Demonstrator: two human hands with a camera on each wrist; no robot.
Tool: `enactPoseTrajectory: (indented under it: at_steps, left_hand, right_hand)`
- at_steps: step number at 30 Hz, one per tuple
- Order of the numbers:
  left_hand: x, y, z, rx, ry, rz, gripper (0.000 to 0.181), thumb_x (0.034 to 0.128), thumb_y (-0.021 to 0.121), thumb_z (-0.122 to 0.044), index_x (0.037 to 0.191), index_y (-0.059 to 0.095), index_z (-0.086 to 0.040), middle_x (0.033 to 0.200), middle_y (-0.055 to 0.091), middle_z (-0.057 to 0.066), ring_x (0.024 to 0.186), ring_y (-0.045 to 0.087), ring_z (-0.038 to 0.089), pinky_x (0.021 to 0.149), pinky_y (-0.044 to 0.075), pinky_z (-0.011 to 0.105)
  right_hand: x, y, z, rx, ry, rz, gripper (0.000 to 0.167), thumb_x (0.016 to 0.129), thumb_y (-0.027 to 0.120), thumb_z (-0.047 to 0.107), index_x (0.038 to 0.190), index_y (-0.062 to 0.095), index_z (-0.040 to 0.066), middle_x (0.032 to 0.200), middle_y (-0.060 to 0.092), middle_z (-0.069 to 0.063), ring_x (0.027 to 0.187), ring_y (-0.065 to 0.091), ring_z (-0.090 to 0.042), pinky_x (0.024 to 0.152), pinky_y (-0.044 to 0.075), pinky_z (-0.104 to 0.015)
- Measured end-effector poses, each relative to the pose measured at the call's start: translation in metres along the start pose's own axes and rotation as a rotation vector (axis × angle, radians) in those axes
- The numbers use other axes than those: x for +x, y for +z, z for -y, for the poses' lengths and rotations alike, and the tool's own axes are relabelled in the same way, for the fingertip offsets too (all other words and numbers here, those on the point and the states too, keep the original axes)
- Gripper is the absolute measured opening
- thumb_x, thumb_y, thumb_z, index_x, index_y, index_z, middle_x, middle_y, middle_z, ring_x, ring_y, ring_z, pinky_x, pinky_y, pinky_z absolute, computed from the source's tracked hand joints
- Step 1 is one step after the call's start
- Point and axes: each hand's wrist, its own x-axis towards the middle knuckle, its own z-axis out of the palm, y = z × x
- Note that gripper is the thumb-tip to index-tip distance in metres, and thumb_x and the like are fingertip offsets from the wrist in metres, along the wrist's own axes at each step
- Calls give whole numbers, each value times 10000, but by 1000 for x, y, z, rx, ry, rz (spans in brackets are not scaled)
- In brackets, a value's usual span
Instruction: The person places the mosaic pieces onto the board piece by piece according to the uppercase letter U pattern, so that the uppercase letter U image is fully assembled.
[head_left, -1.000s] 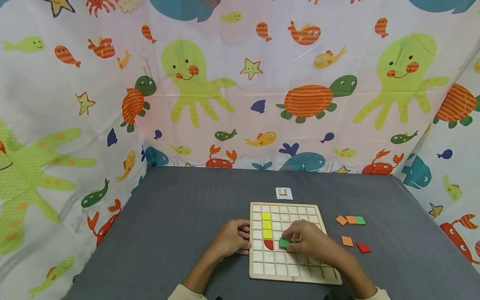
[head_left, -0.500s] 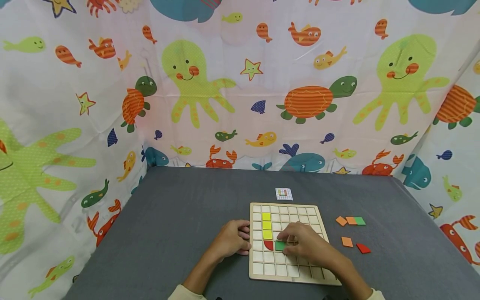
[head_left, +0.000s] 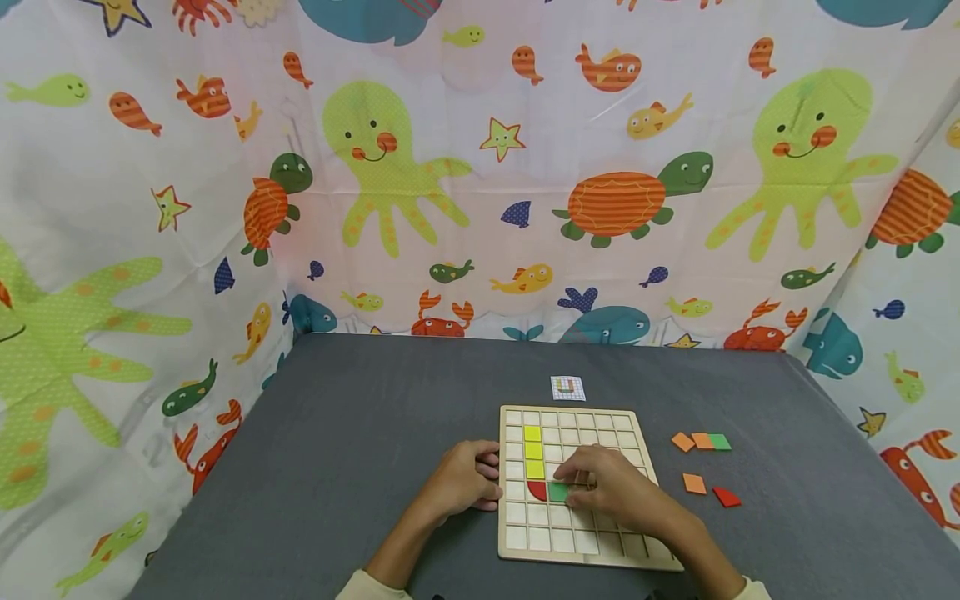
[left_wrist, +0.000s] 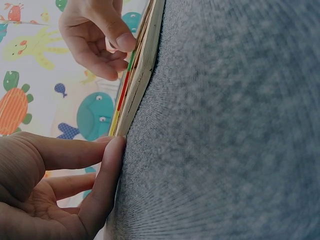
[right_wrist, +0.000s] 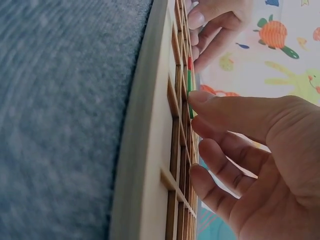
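A wooden grid board [head_left: 570, 557] lies on the grey cloth. At its left edge, my left hand [head_left: 463, 473] pinches the rim between thumb and finger, as the left wrist view shows. Over the board's middle, my right hand [head_left: 611, 485] holds a green square tile [head_left: 558, 492] by its edges with thumb and fingertips. This tile lies in the cell just right of a red quarter-round tile [head_left: 537, 490]. Above the red one, three yellow square tiles [head_left: 534, 450] form a column. In the right wrist view the green tile [right_wrist: 189, 82] shows edge-on at the thumb tip.
Beyond the board lies a small printed pattern card [head_left: 567, 387]. To the right are loose tiles: an orange square [head_left: 683, 441], another orange one [head_left: 702, 440] against a light green tile [head_left: 720, 442], a third orange square [head_left: 694, 483] and a red quarter-round [head_left: 726, 497].
The right hand has moved slightly left with the green tile, which went from tilted to lying square in the cell beside the red tile. The left hand has stayed still.
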Motion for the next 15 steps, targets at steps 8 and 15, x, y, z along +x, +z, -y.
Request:
enactPoseTrajectory:
  at_steps: [8, 15]
  left_hand:
    - [0, 0, 0, 0, 7, 0, 680, 788, 761, 185, 1436, 572, 100, 1157, 623, 168, 942, 646, 231, 628, 675, 355]
    - [0, 0, 0, 17, 3, -6, 677, 790, 759, 187, 1435, 569, 104, 1153, 620, 161, 939, 648, 232, 625, 673, 350]
  right_hand:
    - [-2, -3, 0, 0, 31, 2, 237, 886, 860, 153, 1111, 785, 137, 980, 703, 76, 879, 624, -83, 746, 559, -282]
    - [-5, -13, -8, -2, 76, -41, 252, 891, 851, 166, 1133, 786, 133, 1019, 717, 68, 902, 635, -91, 750, 566, -267]
